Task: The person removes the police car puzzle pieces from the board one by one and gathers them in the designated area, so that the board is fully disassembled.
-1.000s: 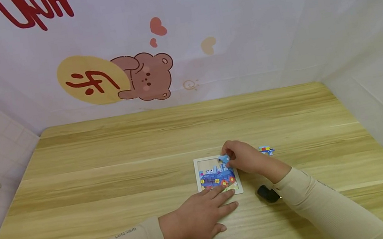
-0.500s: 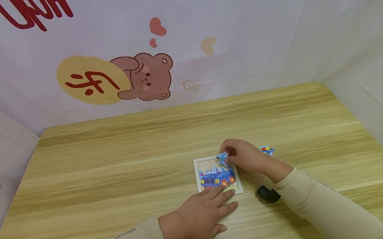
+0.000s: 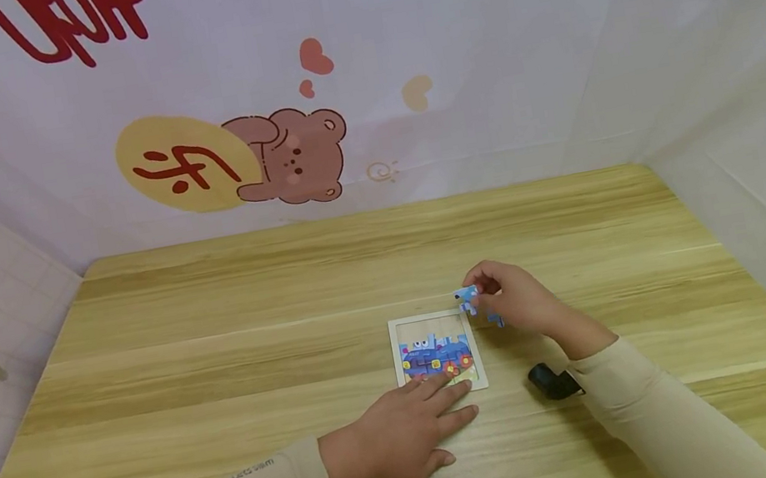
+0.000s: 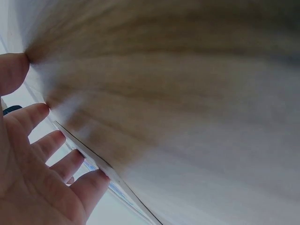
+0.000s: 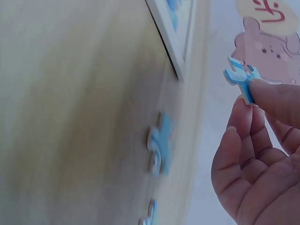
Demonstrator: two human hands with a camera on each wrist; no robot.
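A square jigsaw tray (image 3: 398,355) with a pale border lies on the table, its lower part filled with a blue cartoon picture and its top part bare. My left hand (image 3: 408,433) rests with spread, straight fingers at the tray's near edge; in the left wrist view its fingertips (image 4: 96,176) are right at that edge. Beyond the tray's far right corner, my right hand (image 3: 518,301) pinches a light-blue puzzle piece (image 3: 466,297) between thumb and fingers. The right wrist view shows this piece (image 5: 241,79) held up above the table.
Beneath the right hand, another blue puzzle piece (image 5: 161,143) lies on the table, with a further piece (image 5: 150,215) partly in view. A black object (image 3: 551,381) sits by the right wrist. A white curtain with a printed bear (image 3: 301,155) stands behind the wooden table (image 3: 211,301).
My right hand has moved right and slightly away from me, carrying the light-blue puzzle piece off the tray's upper right corner. My left hand has stayed at the near edge.
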